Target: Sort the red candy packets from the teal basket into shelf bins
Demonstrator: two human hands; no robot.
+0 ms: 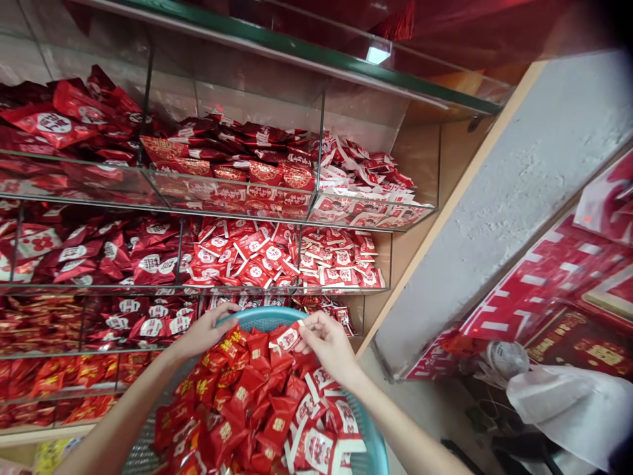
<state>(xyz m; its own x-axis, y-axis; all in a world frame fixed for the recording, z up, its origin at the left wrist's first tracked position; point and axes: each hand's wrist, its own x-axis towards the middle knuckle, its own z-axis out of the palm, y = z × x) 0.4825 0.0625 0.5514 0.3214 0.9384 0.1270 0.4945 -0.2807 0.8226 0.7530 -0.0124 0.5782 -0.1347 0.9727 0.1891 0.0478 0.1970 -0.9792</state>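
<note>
A teal plastic basket (376, 435), full of small wrapped candies, is in front of me below the shelves. My left hand (210, 330) grips its far left rim, with the thumb along the edge and the fingers outside. My right hand (330, 343) pinches one end of a red-and-white candy packet (287, 338) between thumb and fingers, above the pile at the far side of the basket. Shiny red candies (242, 396) with gold print fill the middle and left. Red candies with white edges (319, 448) lie at the right.
Glass-fronted shelves (237, 214) with dividers hold many red packets behind the basket. A wooden side panel (410, 277) and a grey wall (494, 198) are to the right. Red printed goods (588, 343) and a white plastic bag (573, 409) are at lower right.
</note>
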